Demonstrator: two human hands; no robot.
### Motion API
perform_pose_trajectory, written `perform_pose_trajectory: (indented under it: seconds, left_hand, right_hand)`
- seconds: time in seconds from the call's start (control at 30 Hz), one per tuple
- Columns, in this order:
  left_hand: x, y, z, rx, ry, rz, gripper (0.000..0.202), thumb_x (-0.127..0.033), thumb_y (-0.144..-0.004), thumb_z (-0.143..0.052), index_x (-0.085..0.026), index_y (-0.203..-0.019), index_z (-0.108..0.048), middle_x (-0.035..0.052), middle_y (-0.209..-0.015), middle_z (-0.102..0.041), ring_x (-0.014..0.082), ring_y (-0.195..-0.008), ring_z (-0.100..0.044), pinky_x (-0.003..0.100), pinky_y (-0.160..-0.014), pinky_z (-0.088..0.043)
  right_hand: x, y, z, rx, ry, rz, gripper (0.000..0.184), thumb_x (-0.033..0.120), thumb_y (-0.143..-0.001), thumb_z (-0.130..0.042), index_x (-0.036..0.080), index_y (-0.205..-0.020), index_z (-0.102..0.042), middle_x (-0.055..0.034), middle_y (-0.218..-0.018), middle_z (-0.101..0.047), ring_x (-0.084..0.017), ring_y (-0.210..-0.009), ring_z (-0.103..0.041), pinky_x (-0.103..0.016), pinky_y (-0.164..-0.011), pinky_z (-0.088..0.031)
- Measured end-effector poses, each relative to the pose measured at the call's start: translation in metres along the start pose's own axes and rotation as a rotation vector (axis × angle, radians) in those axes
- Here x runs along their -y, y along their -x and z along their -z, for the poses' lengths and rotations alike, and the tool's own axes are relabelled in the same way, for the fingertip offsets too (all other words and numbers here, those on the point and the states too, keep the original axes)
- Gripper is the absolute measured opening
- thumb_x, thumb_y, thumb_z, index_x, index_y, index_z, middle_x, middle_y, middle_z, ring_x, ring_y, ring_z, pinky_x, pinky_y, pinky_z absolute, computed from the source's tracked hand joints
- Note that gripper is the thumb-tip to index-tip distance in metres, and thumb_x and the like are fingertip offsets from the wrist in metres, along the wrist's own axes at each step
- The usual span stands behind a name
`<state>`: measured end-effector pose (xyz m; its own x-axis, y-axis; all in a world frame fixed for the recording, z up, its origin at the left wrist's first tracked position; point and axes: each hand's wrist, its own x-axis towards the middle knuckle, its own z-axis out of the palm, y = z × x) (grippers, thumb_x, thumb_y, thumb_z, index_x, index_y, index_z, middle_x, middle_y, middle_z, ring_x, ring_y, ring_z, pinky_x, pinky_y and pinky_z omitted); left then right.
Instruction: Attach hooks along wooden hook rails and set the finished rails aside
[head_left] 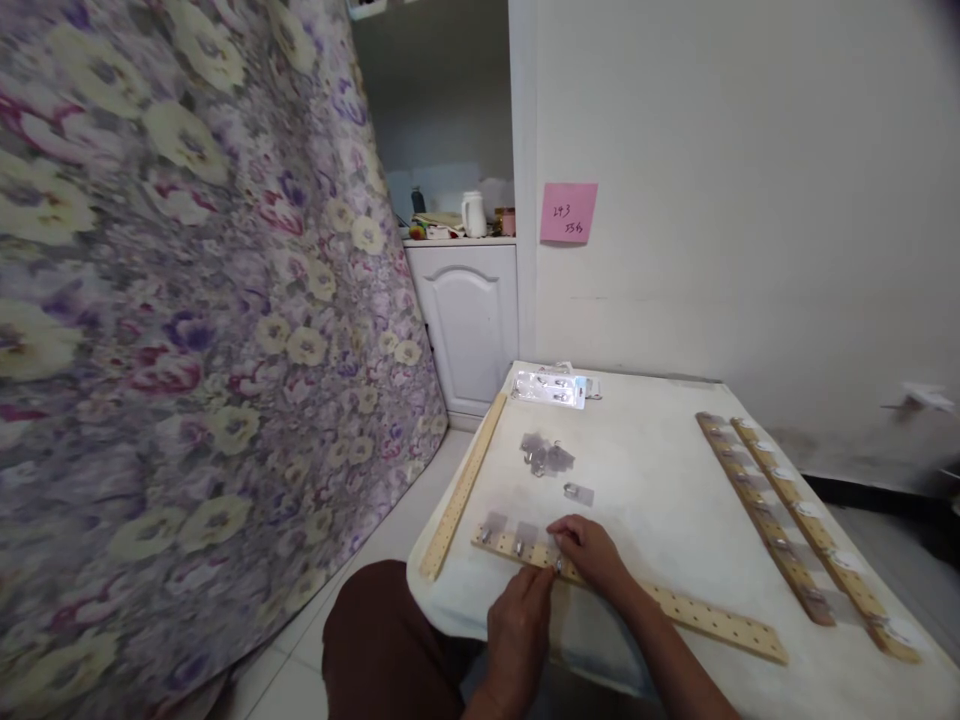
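A long perforated wooden strip [697,615] lies across the near part of the white table [660,470]. Two clear adhesive hooks [504,530] sit on its left end. My right hand [592,550] rests on the strip with fingers curled over it. My left hand [521,625] is just below, fingertips pinched on a small metal hook [558,566] at the strip's edge. A loose pile of clear hooks [546,455] and one single hook [577,492] lie a little farther back.
Another wooden strip [463,490] lies along the table's left edge. Two strips with hooks attached [787,525] lie at the right. A blister pack [549,388] sits at the far edge. A floral curtain [187,330] hangs at left; a pink note [568,212] is on the wall.
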<state>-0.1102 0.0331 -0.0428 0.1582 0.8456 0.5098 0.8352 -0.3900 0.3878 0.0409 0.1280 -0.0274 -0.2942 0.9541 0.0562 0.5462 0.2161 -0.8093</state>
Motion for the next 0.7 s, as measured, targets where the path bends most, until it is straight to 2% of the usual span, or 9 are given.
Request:
perform_pose_trajectory:
  seconds: [0.4, 0.7]
  left_hand:
    - [0.0011, 0.0014, -0.0008, -0.037, -0.055, -0.044, 0.034, -0.01, -0.088, -0.041, -0.022, -0.116, -0.056, 0.0051, -0.093, -0.066, 0.015, -0.083, -0.063, 0.026, -0.073, -0.054]
    - [0.0042, 0.0034, -0.0044, -0.045, -0.059, -0.054, 0.035, -0.009, -0.087, -0.042, -0.022, -0.117, -0.054, 0.0064, -0.098, -0.066, 0.0161, -0.088, -0.063, 0.027, -0.073, -0.054]
  right_hand:
    - [-0.0007, -0.0016, 0.0001, -0.003, -0.019, -0.042, 0.027, 0.024, -0.075, -0.05, 0.021, -0.092, -0.071, -0.0044, -0.095, -0.072, -0.02, -0.089, -0.063, -0.03, -0.079, -0.045]
    - [-0.0037, -0.0041, 0.001, 0.009, -0.118, -0.055, 0.028, 0.025, -0.073, -0.05, 0.019, -0.09, -0.072, -0.0047, -0.088, -0.073, -0.02, -0.082, -0.064, -0.03, -0.076, -0.047]
